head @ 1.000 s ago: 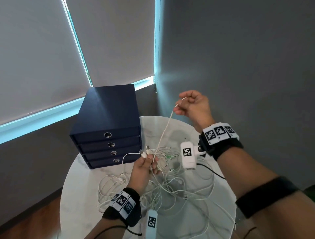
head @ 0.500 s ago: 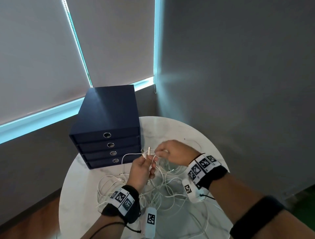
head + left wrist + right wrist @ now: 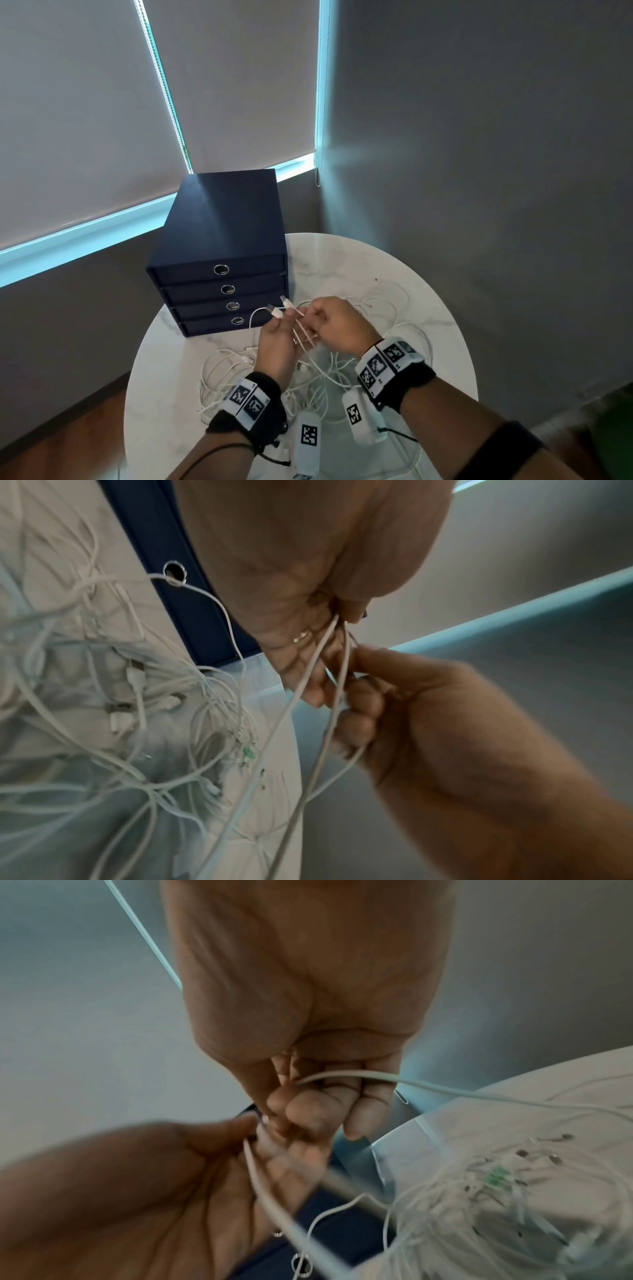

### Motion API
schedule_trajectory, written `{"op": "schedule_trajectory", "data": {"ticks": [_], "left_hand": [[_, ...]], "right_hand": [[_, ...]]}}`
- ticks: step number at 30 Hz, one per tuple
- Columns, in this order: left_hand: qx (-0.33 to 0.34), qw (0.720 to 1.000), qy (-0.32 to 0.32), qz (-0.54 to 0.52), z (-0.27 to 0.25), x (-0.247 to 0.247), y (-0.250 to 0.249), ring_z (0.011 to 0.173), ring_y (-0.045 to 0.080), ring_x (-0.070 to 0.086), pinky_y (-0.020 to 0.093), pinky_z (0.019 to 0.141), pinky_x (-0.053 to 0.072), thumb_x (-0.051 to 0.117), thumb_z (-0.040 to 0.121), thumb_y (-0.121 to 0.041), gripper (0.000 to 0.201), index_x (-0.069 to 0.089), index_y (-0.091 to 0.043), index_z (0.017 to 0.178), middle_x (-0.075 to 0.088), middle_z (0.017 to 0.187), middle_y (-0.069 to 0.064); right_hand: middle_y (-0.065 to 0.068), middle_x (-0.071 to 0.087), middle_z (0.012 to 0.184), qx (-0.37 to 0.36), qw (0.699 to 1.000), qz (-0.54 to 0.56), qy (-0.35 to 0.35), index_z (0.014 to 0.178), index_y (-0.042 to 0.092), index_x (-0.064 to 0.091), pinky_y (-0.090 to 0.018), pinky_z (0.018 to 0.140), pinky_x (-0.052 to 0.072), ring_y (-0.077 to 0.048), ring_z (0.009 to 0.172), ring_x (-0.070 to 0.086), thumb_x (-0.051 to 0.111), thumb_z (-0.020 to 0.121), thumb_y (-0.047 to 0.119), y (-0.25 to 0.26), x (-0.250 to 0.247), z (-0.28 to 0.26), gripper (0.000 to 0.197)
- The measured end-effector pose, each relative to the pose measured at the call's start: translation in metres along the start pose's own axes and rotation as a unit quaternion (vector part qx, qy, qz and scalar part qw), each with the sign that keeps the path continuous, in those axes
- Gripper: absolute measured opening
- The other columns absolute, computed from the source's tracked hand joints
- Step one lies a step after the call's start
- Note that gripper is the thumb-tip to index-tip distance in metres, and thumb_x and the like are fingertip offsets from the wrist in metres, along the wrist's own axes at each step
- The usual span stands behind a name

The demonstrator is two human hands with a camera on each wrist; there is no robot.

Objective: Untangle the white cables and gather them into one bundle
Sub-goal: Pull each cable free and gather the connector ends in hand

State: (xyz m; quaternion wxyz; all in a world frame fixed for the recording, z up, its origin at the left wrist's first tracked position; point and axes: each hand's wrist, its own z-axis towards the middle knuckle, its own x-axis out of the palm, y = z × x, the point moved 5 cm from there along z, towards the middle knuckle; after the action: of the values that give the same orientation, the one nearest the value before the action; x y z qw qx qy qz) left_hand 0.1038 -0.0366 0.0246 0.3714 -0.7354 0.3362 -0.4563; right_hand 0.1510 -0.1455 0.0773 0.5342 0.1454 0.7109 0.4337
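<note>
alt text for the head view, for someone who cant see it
Above a round marble table, the left hand and right hand hold white cables rising from a tangle beside a navy drawer box.

I see a round white marbled counter (image 3: 404, 274). A dark blue four-drawer box (image 3: 222, 260) stands at its far left edge. Tangled white cables (image 3: 226, 366) sprawl loosely over its middle.

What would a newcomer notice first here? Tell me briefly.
The two hands meeting above the round marble table: the left hand grips several white cables with plug ends sticking out, and the right hand pinches the same strands. Beneath them lies a loose tangle of cables, beside a dark blue drawer box.
</note>
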Motion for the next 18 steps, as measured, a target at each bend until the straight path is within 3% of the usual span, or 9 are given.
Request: {"op": "schedule_trajectory", "data": {"ticks": [3,6,8,9,11,13,15,18], "left_hand": [[0.014,0.999,-0.021,-0.026,0.004,0.000,-0.003,0.074,0.022,0.071,0.030,0.063,0.057,0.043,0.106,-0.022,0.033,0.066,0.001,0.098,0.073,0.086,0.017],[0.031,0.996,-0.045,-0.074,0.008,-0.003,-0.009,0.072,0.024,0.071,0.037,0.074,0.057,0.042,0.107,-0.021,0.030,0.059,-0.003,0.091,0.070,0.074,0.012],[0.038,0.988,-0.069,-0.136,0.010,-0.008,-0.014,0.064,0.024,0.068,0.039,0.073,0.056,0.039,0.108,-0.021,0.029,0.054,-0.006,0.088,0.062,0.062,0.007],[0.043,0.983,-0.085,-0.157,0.011,-0.013,-0.017,0.055,0.020,0.059,0.035,0.064,0.053,0.038,0.108,-0.021,0.030,0.053,-0.009,0.085,0.053,0.057,0.003],[0.060,0.980,-0.117,-0.149,0.015,-0.027,-0.026,0.046,0.010,0.037,0.023,0.046,0.035,0.038,0.108,-0.022,0.031,0.052,-0.013,0.082,0.038,0.058,-0.002],[0.083,0.983,-0.135,-0.092,0.017,-0.042,-0.034,0.045,0.007,0.030,0.019,0.038,0.025,0.038,0.108,-0.022,0.029,0.053,-0.015,0.084,0.036,0.058,-0.005],[0.097,0.985,-0.135,-0.036,0.018,-0.050,-0.039,0.044,0.006,0.030,0.018,0.037,0.026,0.039,0.108,-0.024,0.028,0.056,-0.013,0.088,0.037,0.056,-0.006],[0.119,0.986,-0.114,0.031,0.016,-0.046,-0.039,0.043,0.006,0.031,0.019,0.037,0.027,0.042,0.107,-0.026,0.029,0.060,-0.011,0.090,0.036,0.055,-0.007]], "right_hand": [[0.013,0.071,0.083,-0.013,1.000,0.017,0.007,0.063,0.026,0.063,-0.032,0.081,0.055,-0.006,0.075,0.066,0.059,0.090,0.028,-0.004,0.014,-0.001,0.027],[0.013,0.071,0.092,-0.052,0.997,0.038,0.047,0.081,0.017,0.073,-0.026,0.087,0.051,0.000,0.088,0.066,0.059,0.091,0.028,-0.004,0.018,-0.004,0.020],[0.009,0.066,0.073,-0.052,0.996,0.013,0.069,0.075,0.018,0.068,-0.021,0.070,0.047,-0.001,0.070,0.060,0.060,0.091,0.026,-0.016,0.012,-0.008,0.020],[0.005,0.063,0.068,-0.040,0.996,-0.011,0.074,0.071,0.017,0.065,-0.023,0.066,0.045,-0.007,0.065,0.058,0.060,0.091,0.025,-0.028,0.008,-0.009,0.022],[-0.004,0.066,0.071,0.007,0.998,-0.033,0.060,0.074,0.012,0.067,-0.031,0.068,0.048,-0.019,0.070,0.062,0.059,0.089,0.023,-0.062,-0.008,-0.014,0.020],[-0.010,0.069,0.082,0.084,0.995,-0.045,-0.001,0.080,0.013,0.073,-0.030,0.070,0.045,-0.025,0.081,0.066,0.062,0.089,0.023,-0.104,-0.032,-0.019,0.018],[-0.014,0.064,0.100,0.172,0.976,-0.095,-0.098,0.090,0.016,0.076,-0.025,0.079,0.042,-0.030,0.097,0.062,0.064,0.091,0.025,-0.139,-0.061,-0.025,0.015],[-0.015,0.053,0.116,0.268,0.930,-0.191,-0.163,0.100,0.028,0.074,-0.038,0.093,0.042,-0.038,0.113,0.050,0.059,0.092,0.038,-0.157,-0.094,-0.030,0.020]]}}
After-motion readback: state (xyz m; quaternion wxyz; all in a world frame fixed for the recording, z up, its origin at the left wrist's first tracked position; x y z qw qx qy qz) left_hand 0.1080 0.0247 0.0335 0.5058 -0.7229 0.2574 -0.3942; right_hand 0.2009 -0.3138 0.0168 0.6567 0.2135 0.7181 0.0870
